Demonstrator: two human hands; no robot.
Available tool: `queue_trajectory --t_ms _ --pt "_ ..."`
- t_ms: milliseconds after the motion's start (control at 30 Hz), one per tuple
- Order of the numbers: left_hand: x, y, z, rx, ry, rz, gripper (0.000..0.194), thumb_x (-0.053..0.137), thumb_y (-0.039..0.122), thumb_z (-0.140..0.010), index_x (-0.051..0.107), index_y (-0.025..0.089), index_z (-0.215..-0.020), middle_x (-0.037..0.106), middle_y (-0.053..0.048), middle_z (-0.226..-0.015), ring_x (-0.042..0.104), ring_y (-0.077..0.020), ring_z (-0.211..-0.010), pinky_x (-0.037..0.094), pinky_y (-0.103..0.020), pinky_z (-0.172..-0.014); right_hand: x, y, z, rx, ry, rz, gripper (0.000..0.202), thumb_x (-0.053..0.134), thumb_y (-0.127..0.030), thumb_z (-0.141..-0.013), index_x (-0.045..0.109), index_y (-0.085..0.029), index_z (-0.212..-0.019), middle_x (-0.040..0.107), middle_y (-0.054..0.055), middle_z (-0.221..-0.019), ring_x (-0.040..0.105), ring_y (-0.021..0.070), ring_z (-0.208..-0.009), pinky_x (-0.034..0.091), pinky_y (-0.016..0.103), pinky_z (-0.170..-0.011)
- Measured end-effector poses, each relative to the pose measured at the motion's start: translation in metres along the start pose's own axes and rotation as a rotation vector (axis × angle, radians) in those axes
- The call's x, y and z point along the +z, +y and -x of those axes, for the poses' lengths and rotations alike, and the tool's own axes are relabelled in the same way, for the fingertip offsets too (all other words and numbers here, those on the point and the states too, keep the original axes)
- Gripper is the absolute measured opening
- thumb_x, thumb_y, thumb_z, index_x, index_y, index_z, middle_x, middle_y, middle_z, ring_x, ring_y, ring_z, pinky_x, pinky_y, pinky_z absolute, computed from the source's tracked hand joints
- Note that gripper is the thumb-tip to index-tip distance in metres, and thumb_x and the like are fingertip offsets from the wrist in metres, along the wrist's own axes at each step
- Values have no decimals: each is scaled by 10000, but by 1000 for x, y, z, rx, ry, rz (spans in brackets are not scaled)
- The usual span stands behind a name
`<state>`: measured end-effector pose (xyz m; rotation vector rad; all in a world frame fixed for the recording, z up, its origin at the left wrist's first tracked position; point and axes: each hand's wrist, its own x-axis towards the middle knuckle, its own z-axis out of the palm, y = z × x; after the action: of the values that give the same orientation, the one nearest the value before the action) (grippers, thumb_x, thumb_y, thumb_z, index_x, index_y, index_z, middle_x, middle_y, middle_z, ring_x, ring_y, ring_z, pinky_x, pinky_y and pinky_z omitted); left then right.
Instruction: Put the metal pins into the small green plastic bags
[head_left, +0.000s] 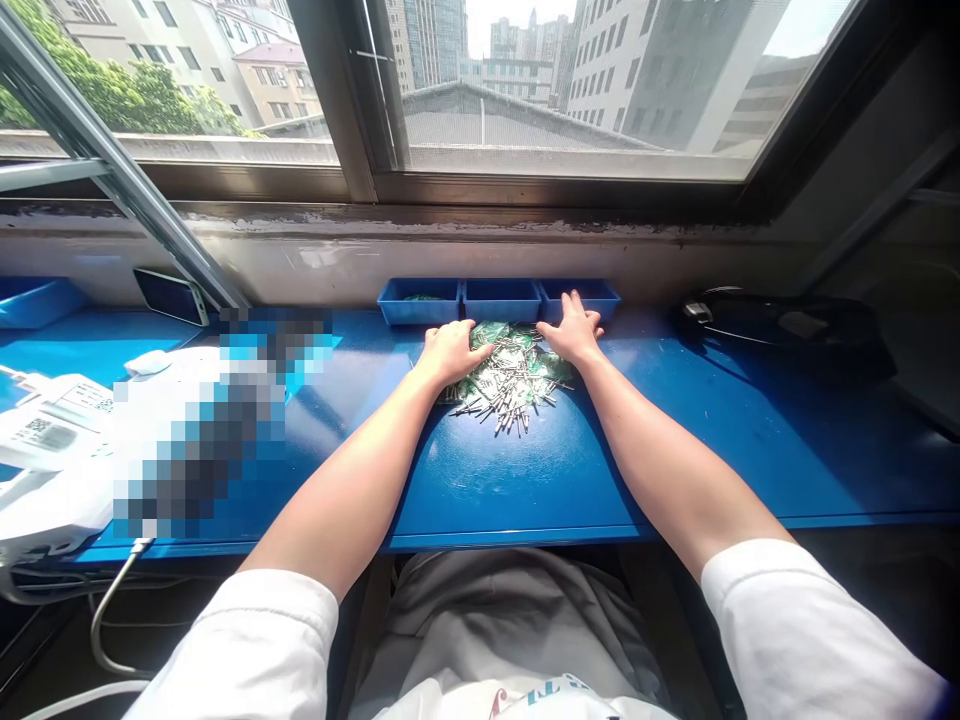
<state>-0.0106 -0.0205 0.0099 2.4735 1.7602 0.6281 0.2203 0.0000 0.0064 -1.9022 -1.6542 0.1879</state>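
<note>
A heap of small silvery metal pins (508, 392) mixed with green, shiny pieces (491, 333) lies on the blue tabletop (517, 490). My left hand (452, 352) rests at the heap's left edge, thumb stretched out over the green pieces. On the other side, my right hand (574, 330) has its fingers spread, reaching to the front of the right blue bin (609, 300). I see nothing held in either hand. Behind the heap, the middle blue bin (501, 303) and left blue bin (397, 305) stand in a row with the right one. Something green shows inside the left bin.
Far left are another blue bin (37, 300), a phone (172, 297) leaning by a metal strut (161, 220), and white devices (56, 420) with cables. A blurred-out patch hides part of that side. A black bag-like object (787, 330) lies right, below the window.
</note>
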Motion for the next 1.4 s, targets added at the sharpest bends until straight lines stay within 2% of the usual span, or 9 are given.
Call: queue_trajectory --t_ms 200,400,600,800,967,1100,1233,1300,1400 --pt "-1 1 0 6 -5 7 610 473 567 -819 503 164 -1276 579 -137 -1274 498 -315 -1205 328 -468 -1017 2 0 -1 -41 58 -22 827 570 -457 -723 267 -210 -1452 177 113 -1550 311 380 -1192 321 593 -944" --pt "-2 3 1 -20 14 48 567 528 499 -791 513 174 -1254 595 -126 -1242 519 -291 -1172 346 -440 -985 3 -10 5 -166 168 -8 689 566 -387 -741 414 -146 -1368 331 161 -1466 298 365 -1240 315 556 -980" --pt "-2 3 1 -34 4 49 623 554 581 -748 548 170 -1216 621 -150 -1191 524 -330 -1157 322 -487 -970 5 -24 21 -345 87 -21 629 585 -381 -748 462 -179 -1331 401 137 -1422 321 347 -1229 338 544 -973" --pt "-2 6 0 -45 92 108 535 645 463 -693 585 185 -1146 648 -130 -1129 558 -317 -1096 343 -482 -950 4 -29 30 -467 19 -35 622 595 -366 -754 467 -175 -1331 444 130 -1393 345 341 -1216 342 533 -980" --pt "-8 9 1 32 249 301 418 672 386 -665 631 174 -1022 661 -91 -1064 592 -257 -1009 427 -380 -905 4 -32 34 -600 -8 -64 579 592 -338 -771 483 -168 -1314 516 123 -1322 403 327 -1170 360 518 -978" --pt "-16 18 6 143 190 556 383 671 377 -677 642 171 -999 684 -48 -988 610 -198 -912 465 -308 -842 4 -36 37 -739 22 -115 505 578 -283 -798 519 -143 -1279 543 128 -1280 442 291 -1155 379 459 -996" --pt "-19 24 10 157 122 669 333 632 421 -730 666 173 -949 695 -37 -931 608 -185 -848 467 -293 -776 1 -38 36 -754 102 -177 199 560 -268 -837 674 -190 -980 626 99 -1111 512 255 -1069 419 409 -947" --pt "-18 23 9 152 100 725 343 590 460 -772 671 164 -926 694 -38 -888 606 -172 -787 464 -278 -716 0 -38 35 -732 76 -219 181 545 -314 -864 682 -197 -878 668 78 -962 566 235 -947 452 384 -866" --pt "-12 19 7 160 92 781 349 575 463 -795 664 154 -929 685 -39 -836 596 -156 -723 456 -260 -654 0 -39 37 -644 -18 -348 214 572 -371 -852 662 -186 -911 679 42 -806 601 183 -740 473 319 -711"
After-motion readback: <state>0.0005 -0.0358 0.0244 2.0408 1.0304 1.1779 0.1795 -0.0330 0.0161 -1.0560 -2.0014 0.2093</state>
